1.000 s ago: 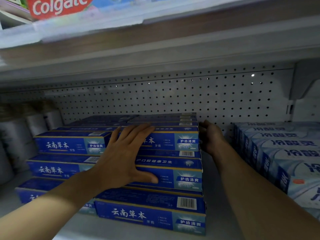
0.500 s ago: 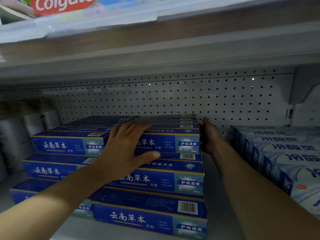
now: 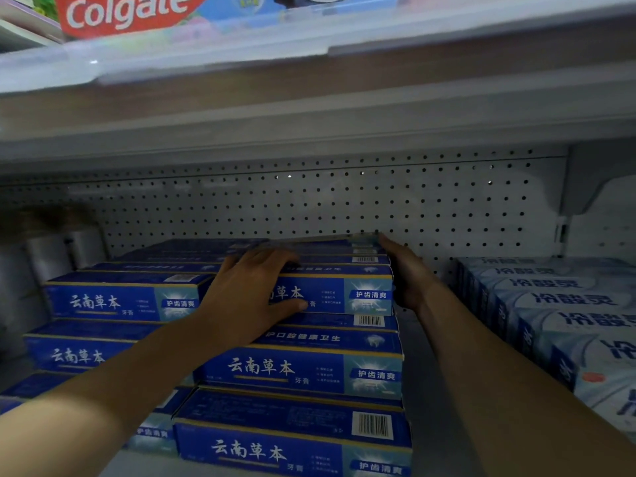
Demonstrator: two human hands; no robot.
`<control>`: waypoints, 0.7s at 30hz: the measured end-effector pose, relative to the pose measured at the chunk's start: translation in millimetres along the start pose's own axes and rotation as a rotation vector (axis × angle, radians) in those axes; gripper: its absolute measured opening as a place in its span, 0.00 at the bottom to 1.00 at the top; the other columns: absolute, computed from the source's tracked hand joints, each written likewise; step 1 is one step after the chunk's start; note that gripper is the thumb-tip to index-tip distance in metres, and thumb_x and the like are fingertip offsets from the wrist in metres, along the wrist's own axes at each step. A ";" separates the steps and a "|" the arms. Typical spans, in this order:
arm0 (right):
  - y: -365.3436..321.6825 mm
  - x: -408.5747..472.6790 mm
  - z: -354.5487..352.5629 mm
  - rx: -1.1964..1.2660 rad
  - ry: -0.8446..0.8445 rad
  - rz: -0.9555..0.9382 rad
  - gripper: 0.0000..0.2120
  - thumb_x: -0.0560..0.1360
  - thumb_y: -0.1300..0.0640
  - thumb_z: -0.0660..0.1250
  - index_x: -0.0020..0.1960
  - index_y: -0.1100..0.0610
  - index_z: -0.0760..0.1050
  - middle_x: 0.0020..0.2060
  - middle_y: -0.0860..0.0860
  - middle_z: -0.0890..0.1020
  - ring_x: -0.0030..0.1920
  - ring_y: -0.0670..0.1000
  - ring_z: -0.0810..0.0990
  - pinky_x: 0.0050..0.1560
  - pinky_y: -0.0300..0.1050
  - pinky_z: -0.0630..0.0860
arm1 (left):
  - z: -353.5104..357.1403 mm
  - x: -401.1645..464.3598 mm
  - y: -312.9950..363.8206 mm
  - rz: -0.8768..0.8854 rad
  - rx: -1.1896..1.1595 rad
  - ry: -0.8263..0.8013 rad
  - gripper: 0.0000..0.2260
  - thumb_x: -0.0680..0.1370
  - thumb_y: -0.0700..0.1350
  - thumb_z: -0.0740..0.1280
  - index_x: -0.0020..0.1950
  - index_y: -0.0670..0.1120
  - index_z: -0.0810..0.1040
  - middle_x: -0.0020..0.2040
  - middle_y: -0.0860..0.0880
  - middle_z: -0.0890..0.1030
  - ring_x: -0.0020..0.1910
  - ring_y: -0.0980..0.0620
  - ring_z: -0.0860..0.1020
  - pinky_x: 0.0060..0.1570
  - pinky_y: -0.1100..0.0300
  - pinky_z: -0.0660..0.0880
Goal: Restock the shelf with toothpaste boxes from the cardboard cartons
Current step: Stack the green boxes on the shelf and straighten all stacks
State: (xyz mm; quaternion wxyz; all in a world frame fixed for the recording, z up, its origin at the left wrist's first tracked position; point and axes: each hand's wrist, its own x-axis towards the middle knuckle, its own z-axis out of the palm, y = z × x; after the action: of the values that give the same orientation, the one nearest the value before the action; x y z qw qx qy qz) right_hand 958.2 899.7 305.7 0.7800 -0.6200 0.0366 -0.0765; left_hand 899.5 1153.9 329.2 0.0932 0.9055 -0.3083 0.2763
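Blue toothpaste boxes (image 3: pixel 303 370) with white Chinese lettering lie stacked in stepped rows on the shelf (image 3: pixel 433 390), with a second stack (image 3: pixel 113 301) to their left. My left hand (image 3: pixel 247 297) lies over the top front box (image 3: pixel 344 290), fingers on its top face and thumb against its front. My right hand (image 3: pixel 406 273) is pressed flat against the right ends of the upper boxes, its fingertips reaching the rearmost box. No cardboard carton is in view.
Pale blue toothpaste boxes (image 3: pixel 557 297) fill the shelf's right side, a narrow gap away. Wrapped white rolls (image 3: pixel 48 256) stand at the left. A pegboard back wall (image 3: pixel 309 201) and the upper shelf (image 3: pixel 309 108), carrying a red Colgate box (image 3: pixel 127 12), close in the space.
My left hand has slid up from the stack's middle front face onto the top box. My right hand has stayed at the stack's right end, reaching slightly further back.
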 end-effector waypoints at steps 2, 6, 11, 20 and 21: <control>-0.6 0.5 0.7 -0.004 0.011 -0.003 0.21 0.75 0.44 0.64 0.60 0.58 0.77 0.55 0.58 0.81 0.56 0.59 0.79 0.63 0.57 0.71 | -0.7 2.1 0.2 -0.008 0.027 -0.029 0.29 0.72 0.64 0.64 0.70 0.54 0.65 0.70 0.54 0.67 0.69 0.53 0.64 0.68 0.54 0.58; -2.8 1.2 -0.4 -0.001 0.002 -0.016 0.10 0.76 0.50 0.63 0.45 0.55 0.77 0.39 0.53 0.82 0.42 0.53 0.79 0.52 0.50 0.74 | -2.1 2.8 0.7 -0.009 0.031 -0.050 0.29 0.73 0.64 0.64 0.70 0.54 0.64 0.70 0.53 0.67 0.69 0.53 0.64 0.68 0.55 0.59; -5.4 -2.1 -0.7 -0.018 0.016 -0.046 0.08 0.75 0.52 0.66 0.40 0.55 0.77 0.33 0.51 0.81 0.38 0.51 0.78 0.40 0.44 0.72 | -2.9 1.3 -0.4 -0.023 0.022 -0.060 0.40 0.63 0.72 0.47 0.70 0.55 0.65 0.69 0.54 0.69 0.67 0.54 0.66 0.67 0.54 0.62; -8.2 -10.3 -0.8 -0.108 0.061 -0.123 0.09 0.75 0.52 0.66 0.48 0.58 0.78 0.43 0.52 0.82 0.41 0.47 0.79 0.36 0.39 0.68 | -11.9 -4.0 4.1 -0.044 0.021 -0.043 0.33 0.72 0.66 0.64 0.72 0.53 0.63 0.69 0.52 0.68 0.67 0.52 0.67 0.64 0.56 0.65; -8.2 -11.8 -0.9 -0.111 0.061 -0.125 0.11 0.76 0.51 0.66 0.50 0.58 0.78 0.44 0.52 0.82 0.42 0.47 0.79 0.36 0.38 0.67 | -12.4 -4.4 4.3 -0.042 0.019 -0.040 0.34 0.71 0.67 0.63 0.72 0.53 0.63 0.70 0.52 0.68 0.66 0.52 0.68 0.64 0.56 0.65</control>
State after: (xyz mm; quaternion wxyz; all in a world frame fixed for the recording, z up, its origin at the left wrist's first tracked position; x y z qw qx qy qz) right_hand 945.8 899.0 313.0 0.7367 -0.6607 0.0255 -0.1418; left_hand 888.5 1156.9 337.0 0.0843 0.9180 -0.2882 0.2589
